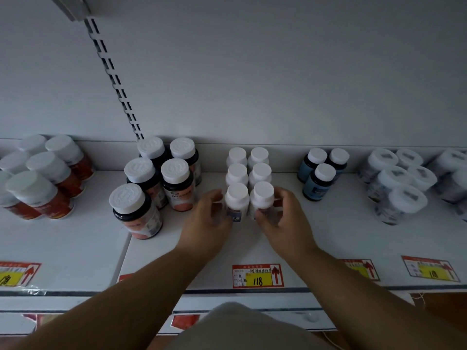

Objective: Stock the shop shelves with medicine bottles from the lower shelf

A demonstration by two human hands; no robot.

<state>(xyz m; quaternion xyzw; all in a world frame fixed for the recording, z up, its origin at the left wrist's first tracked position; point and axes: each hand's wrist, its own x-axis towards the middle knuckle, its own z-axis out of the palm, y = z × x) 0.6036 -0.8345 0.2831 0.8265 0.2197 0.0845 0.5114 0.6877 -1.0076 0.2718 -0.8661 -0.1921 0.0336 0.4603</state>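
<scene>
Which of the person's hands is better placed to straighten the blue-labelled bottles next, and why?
The right hand. It rests on the front right small white bottle, on the side nearest the blue-labelled bottles. The left hand, on the front left small white bottle, would have to cross over both.

A white shelf [328,238] is occupied by red-labelled bottles [48,195] at nine o'clock, dark jars [151,183], small white bottles [249,178] at centre, blue bottles [319,178] and wrapped tubs [401,185] toward three o'clock.
</scene>
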